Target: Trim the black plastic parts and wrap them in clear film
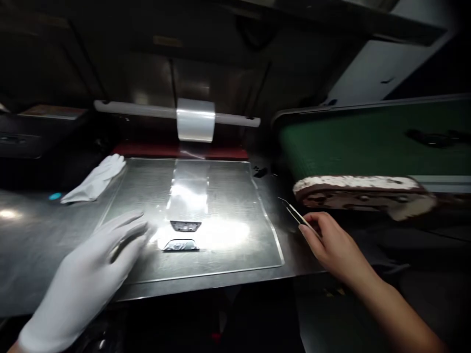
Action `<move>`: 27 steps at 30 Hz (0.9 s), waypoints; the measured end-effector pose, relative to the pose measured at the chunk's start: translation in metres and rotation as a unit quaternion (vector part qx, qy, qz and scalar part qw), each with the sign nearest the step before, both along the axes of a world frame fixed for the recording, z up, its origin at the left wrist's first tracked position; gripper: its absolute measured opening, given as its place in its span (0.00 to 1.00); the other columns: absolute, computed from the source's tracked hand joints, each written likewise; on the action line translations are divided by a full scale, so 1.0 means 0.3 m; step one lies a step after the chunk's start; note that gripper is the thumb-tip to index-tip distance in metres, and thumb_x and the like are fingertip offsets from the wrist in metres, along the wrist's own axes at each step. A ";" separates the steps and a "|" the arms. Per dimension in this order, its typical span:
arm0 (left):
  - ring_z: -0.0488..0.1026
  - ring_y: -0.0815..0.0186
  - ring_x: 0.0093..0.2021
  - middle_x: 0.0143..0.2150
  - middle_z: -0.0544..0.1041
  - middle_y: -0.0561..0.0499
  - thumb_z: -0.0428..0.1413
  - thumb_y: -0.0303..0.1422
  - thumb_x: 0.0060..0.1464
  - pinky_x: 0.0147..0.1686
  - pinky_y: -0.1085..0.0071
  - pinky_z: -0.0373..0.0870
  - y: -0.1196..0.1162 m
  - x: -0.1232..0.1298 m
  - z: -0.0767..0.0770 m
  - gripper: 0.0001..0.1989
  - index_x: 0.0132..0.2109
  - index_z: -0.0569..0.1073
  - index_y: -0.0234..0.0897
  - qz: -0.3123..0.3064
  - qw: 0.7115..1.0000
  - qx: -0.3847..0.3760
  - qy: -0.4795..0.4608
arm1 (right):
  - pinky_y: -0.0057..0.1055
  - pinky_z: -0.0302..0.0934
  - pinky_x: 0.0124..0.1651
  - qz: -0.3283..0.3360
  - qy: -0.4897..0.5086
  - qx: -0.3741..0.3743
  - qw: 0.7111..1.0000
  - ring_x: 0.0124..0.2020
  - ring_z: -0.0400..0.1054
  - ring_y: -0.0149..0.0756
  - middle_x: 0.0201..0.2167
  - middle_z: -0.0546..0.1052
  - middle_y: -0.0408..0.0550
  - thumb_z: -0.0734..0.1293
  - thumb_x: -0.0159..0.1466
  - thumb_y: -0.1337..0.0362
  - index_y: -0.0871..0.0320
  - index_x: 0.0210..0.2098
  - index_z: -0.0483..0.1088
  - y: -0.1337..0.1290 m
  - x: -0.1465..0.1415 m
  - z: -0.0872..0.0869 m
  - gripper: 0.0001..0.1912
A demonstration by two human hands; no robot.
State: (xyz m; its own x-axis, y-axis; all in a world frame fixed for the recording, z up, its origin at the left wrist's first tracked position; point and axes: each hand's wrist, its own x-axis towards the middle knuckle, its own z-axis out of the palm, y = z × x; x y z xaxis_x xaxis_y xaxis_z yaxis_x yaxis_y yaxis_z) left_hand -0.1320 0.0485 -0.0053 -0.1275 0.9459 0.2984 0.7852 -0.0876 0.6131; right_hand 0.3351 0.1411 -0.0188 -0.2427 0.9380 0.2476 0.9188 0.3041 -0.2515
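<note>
Gloved left hand (97,257), fingers parted, at left of the clear mat (230,189); right hand (327,240), right of it, grips tweezers (297,214). Two small parts (186,226) lie on the mat.

White on the left hand (91,272), white on the loose glove (96,180), pale cream on the tweezers (296,212)! Silvery grey counter (22,240), deep green belt (346,147), its edge (356,183) blotched white and brown, turquoise dot (55,196), dark red strip (147,150)!

The gloved left hand (93,267) is held at eight o'clock, its digits extended and parted toward two, while the bare right hand (329,245) is pinched at four, directed toward ten.
</note>
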 end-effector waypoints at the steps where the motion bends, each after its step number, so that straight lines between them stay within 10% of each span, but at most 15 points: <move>1: 0.73 0.48 0.64 0.64 0.77 0.50 0.59 0.47 0.64 0.68 0.46 0.66 0.013 -0.009 0.016 0.17 0.56 0.80 0.51 -0.014 0.999 -0.020 0.022 | 0.41 0.70 0.41 0.037 0.018 -0.007 0.999 0.40 0.75 0.47 0.43 0.77 0.54 0.62 0.74 0.57 0.56 0.49 0.68 0.002 -0.053 0.018 0.10; 6: 0.64 0.43 0.71 0.70 0.71 0.47 0.60 0.46 0.63 0.68 0.42 0.65 0.126 -0.012 0.021 0.15 0.53 0.82 0.50 -0.117 0.988 -0.059 0.080 | 0.34 0.68 0.43 0.299 0.069 -0.070 0.949 0.42 0.75 0.39 0.46 0.77 0.50 0.61 0.76 0.65 0.55 0.55 0.69 0.019 -0.481 0.096 0.10; 12: 0.65 0.45 0.70 0.68 0.72 0.45 0.61 0.36 0.63 0.66 0.43 0.68 0.165 -0.016 -0.010 0.13 0.54 0.82 0.48 -0.173 0.973 -0.067 0.138 | 0.33 0.60 0.33 0.369 -0.057 -0.095 0.923 0.35 0.73 0.37 0.41 0.78 0.47 0.60 0.77 0.65 0.54 0.58 0.73 0.071 -0.751 0.088 0.14; 20: 0.61 0.49 0.72 0.71 0.69 0.45 0.57 0.41 0.66 0.70 0.46 0.63 0.161 -0.025 -0.030 0.13 0.54 0.81 0.46 -0.174 0.971 -0.085 0.142 | 0.32 0.60 0.33 0.367 -0.077 -0.100 0.921 0.35 0.74 0.36 0.41 0.78 0.46 0.60 0.77 0.65 0.53 0.59 0.74 0.096 -0.673 0.093 0.15; 27: 0.60 0.45 0.72 0.72 0.67 0.46 0.57 0.45 0.66 0.68 0.44 0.65 0.146 -0.037 -0.026 0.14 0.52 0.81 0.46 -0.188 0.967 -0.067 0.161 | 0.30 0.67 0.37 0.278 -0.109 -0.072 0.952 0.37 0.76 0.35 0.43 0.78 0.46 0.60 0.78 0.60 0.50 0.56 0.75 0.041 -0.222 0.126 0.15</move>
State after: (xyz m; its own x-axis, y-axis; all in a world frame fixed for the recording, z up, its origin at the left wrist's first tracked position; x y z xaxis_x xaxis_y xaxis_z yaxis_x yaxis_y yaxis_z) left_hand -0.1430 0.0922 -0.0131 0.3123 0.9400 0.1370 0.8653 -0.3410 0.3674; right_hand 0.2686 0.1533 0.0189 -0.7425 0.6697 0.0131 0.6609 0.7356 -0.1484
